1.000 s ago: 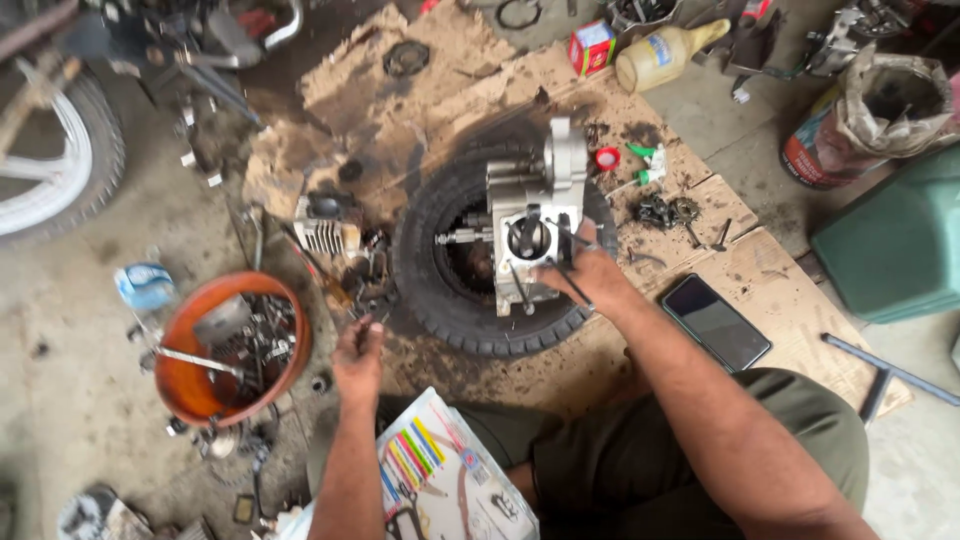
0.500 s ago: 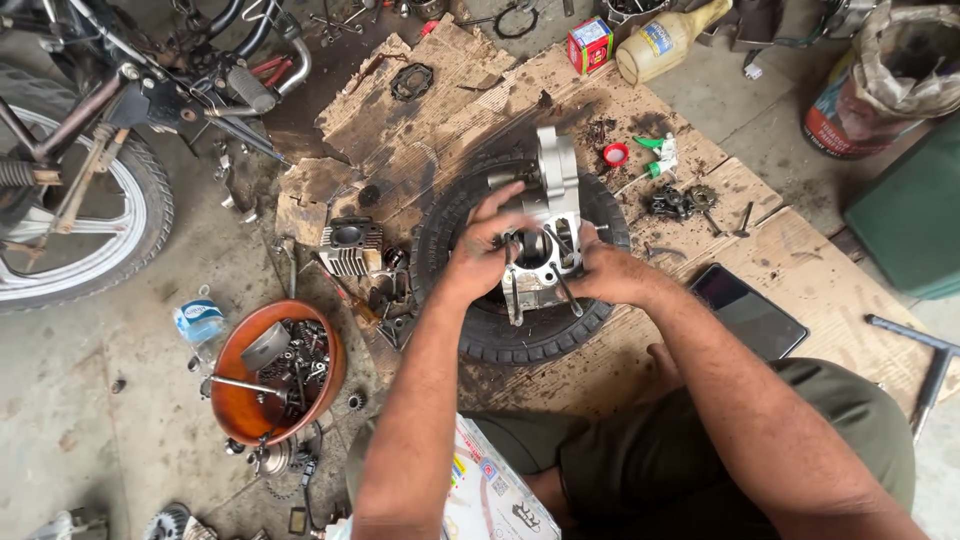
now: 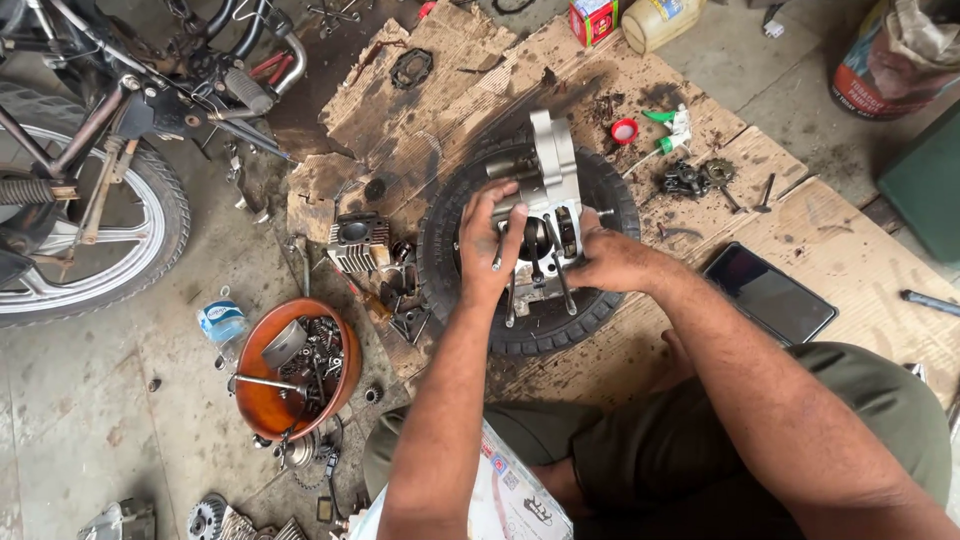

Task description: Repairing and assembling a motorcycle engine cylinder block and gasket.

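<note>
A silver engine case [image 3: 553, 170] with long studs stands on a small black tyre [image 3: 610, 200] laid flat on a sheet of cardboard [image 3: 430, 110]. My left hand [image 3: 487, 240] grips the case's left side, fingers curled over its round opening. My right hand [image 3: 618, 262] holds the case's right lower side. Both forearms reach in from the bottom of the view.
An orange bowl [image 3: 262, 400] of greasy parts and a finned cylinder [image 3: 357, 242] lie left of the tyre. A dark phone [image 3: 770, 293] lies at right. Small gears [image 3: 690, 180] and a red cap [image 3: 624, 131] lie behind. A motorcycle wheel [image 3: 90, 240] stands far left.
My left hand came up from the floor near the orange bowl onto the engine case. My right hand stayed on the case. The view shifted closer.
</note>
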